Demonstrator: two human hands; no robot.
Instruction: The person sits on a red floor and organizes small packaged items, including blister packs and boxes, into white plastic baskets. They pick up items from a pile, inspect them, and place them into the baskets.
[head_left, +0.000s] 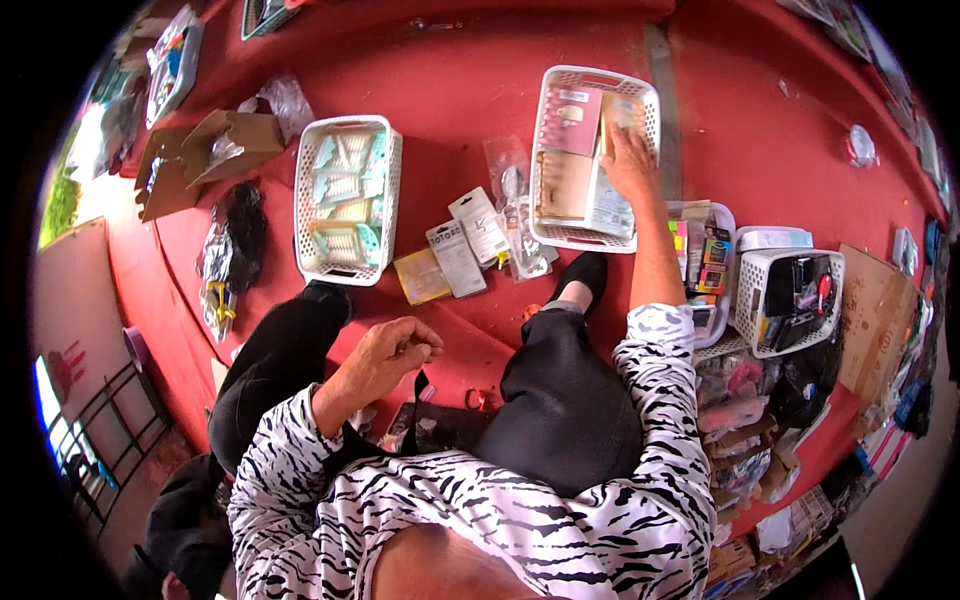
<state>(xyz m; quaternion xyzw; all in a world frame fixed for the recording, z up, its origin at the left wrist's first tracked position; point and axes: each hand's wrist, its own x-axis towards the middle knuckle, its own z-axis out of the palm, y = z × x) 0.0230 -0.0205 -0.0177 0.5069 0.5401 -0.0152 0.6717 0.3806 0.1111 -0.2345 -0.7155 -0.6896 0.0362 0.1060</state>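
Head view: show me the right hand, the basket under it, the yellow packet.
Right hand (628,163), head view: back of the hand.
Basket (577,237), head view: near wall.
Yellow packet (420,277), head view: upper face.

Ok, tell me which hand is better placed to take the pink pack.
Likely the right hand: it is at the yellowish pack right beside the pink pack in the white basket. The left hand is back by the lap, well short.

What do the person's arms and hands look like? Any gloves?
No gloves: the left hand and right hand are bare. The left sleeve and right sleeve are white with wavy black zebra-like stripes. Part of the right forearm is uncovered.
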